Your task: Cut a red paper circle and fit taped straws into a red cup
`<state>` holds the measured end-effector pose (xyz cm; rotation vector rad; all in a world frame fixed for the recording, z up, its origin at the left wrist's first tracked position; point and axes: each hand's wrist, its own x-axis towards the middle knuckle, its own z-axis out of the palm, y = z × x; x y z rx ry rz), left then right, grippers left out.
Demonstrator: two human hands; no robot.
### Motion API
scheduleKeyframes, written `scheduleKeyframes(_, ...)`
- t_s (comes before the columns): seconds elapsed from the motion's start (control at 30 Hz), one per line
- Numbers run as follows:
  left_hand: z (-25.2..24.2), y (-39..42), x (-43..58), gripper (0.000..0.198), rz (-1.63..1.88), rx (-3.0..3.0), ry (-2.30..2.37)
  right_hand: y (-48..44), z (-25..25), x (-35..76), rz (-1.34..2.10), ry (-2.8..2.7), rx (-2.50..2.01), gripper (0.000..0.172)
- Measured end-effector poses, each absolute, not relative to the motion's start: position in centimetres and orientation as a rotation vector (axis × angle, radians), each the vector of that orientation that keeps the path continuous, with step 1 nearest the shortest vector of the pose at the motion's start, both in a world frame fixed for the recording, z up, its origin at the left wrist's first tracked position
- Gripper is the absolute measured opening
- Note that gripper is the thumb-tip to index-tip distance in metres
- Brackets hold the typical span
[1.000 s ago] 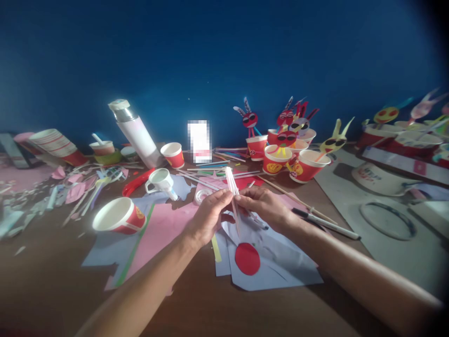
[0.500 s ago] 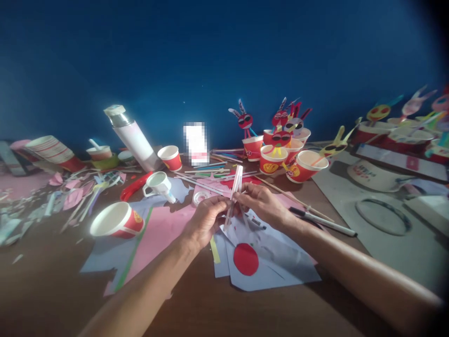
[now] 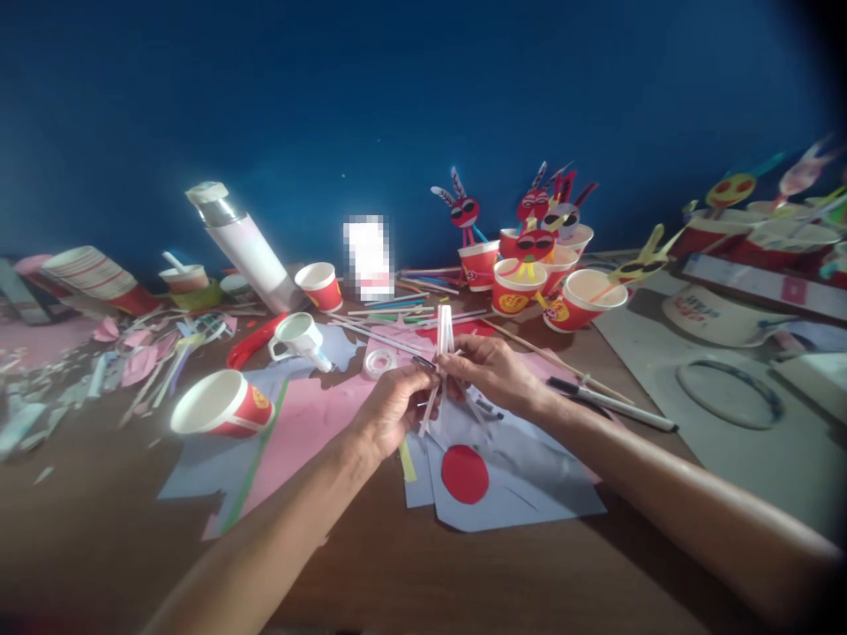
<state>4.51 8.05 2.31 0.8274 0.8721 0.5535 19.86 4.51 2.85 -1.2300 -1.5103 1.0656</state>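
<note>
My left hand (image 3: pixel 392 407) and my right hand (image 3: pixel 493 372) meet over the middle of the table, both pinched on a small bundle of white straws (image 3: pixel 443 331) that stands nearly upright, its lower ends fanning out below the fingers. Beneath the hands lies a grey-blue paper sheet (image 3: pixel 529 494) with a red paper circle (image 3: pixel 464 474) on it, and pink paper (image 3: pixel 301 432) spreads to the left. A roll of clear tape (image 3: pixel 379 362) sits just left of the straws.
A tipped red paper cup (image 3: pixel 221 406) lies at the left, a white mug (image 3: pixel 296 337) and a leaning flask (image 3: pixel 242 247) behind it. Decorated cups with bunny faces (image 3: pixel 529 282) stand at the back right. A pen (image 3: pixel 612 406) lies right of my hands. Paper scraps (image 3: pixel 99 370) litter the far left.
The straw bundle has swung from leaning left to nearly upright, and its lower ends have spread apart. Both hands stayed together, shifted slightly.
</note>
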Motion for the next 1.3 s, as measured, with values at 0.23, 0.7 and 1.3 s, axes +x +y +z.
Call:
scheduleKeyframes(0.23, 1.7, 8.6, 4.3, 0.003, 0.363, 0.745, 0.898, 3.9, 2.4, 20.1, 0.491, -1.943, -1.411, 0.018)
scheduleKeyframes(0.7, 2.3, 9.4, 3.5, 0.004, 0.247, 0.679, 0.715, 5.0, 2.1, 21.8, 0.942, -1.836, -1.377, 0.02)
scheduleKeyframes(1.3, 2.6, 10.0, 3.0, 0.032, 0.392, 0.566, 0.568, 5.6, 4.3, 22.3, 1.194, -1.655, -1.482, 0.01)
